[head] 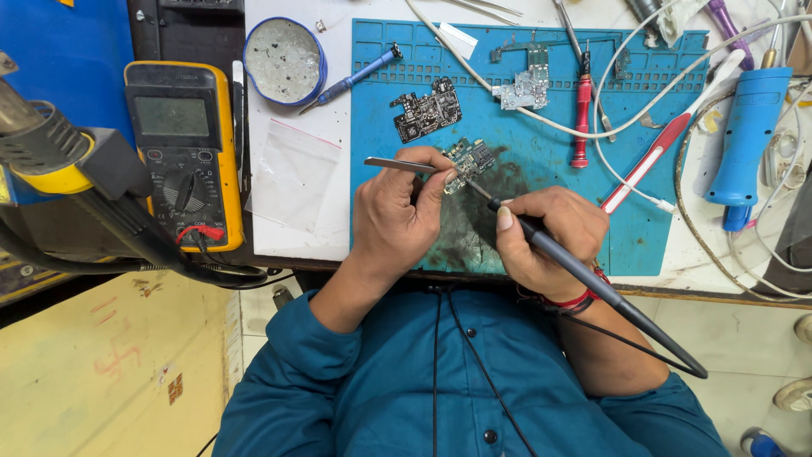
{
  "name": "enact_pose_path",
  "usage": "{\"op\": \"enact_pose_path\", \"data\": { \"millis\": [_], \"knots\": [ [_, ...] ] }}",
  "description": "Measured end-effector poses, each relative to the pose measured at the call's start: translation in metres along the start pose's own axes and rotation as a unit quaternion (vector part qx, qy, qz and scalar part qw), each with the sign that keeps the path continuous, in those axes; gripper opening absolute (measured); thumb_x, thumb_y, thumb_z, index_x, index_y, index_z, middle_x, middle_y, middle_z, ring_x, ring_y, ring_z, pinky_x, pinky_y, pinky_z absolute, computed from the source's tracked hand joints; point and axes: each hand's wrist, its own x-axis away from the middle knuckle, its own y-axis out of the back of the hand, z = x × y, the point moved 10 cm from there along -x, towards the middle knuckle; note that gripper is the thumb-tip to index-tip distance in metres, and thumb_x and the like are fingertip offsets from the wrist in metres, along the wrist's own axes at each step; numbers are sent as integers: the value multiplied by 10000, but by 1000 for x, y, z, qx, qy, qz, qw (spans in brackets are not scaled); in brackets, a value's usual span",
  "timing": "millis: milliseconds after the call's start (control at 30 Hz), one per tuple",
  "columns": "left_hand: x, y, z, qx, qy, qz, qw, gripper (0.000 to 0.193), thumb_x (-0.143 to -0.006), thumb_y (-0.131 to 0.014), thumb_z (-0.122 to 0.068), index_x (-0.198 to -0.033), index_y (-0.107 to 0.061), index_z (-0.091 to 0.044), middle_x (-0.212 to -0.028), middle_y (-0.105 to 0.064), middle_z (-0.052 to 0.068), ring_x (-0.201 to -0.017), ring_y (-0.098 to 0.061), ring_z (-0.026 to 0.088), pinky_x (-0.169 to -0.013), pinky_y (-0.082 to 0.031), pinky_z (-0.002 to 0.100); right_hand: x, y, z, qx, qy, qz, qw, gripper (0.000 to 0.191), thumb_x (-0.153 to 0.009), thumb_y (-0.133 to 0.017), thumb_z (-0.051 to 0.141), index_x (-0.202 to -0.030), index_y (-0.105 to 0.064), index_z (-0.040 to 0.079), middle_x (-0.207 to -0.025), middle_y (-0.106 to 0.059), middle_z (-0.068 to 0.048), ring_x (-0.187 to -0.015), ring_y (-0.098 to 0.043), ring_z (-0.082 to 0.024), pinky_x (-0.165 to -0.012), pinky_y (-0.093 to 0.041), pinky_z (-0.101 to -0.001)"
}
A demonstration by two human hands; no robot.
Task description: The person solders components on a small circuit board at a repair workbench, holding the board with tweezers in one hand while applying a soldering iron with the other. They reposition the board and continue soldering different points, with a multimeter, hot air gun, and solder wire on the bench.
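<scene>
Small circuit board sits on the blue mat, just above and between both hands. Left hand curled around metal tweezers, fingertips touching the board's left edge. Right hand gripping a black soldering iron like a pen, tip on the board's lower right edge. Second, darker board lies further up the mat, apart from both hands. Yellow multimeter well off to the left, red screwdriver upper right.
</scene>
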Motion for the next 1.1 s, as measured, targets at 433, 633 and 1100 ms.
{"op": "enact_pose_path", "data": {
  "millis": [433,633,1100],
  "knots": [
    [0,0,1,-3,6,-3,1000,82,-1008,-718,-89,-1042,-650,-56,-937,-732,33,-581,-628,103,-533,-468,271,1,0,-1,-5,1,3,1000,110,-872,-748,16,-895,-640,15,-798,-692,-121,-663,-655,-251,-588,-494,-314],
    [1,1,11,58,61,-9,996,96,-1025,-710,-103,-1092,-661,-56,-854,-714,26,-599,-610,73,-533,-455,257,3,6,-3,3,-20,-20,1000,158,-941,-772,57,-1030,-664,-18,-918,-707,-146,-707,-684,-244,-637,-517,-310],
    [-3,2,6,28,45,-17,998,90,-1018,-705,-74,-1087,-651,-56,-883,-719,30,-577,-600,80,-531,-456,258,-2,0,5,18,6,1,1000,143,-866,-786,10,-941,-665,14,-855,-720,-130,-691,-679,-253,-600,-512,-316]
  ]
}}
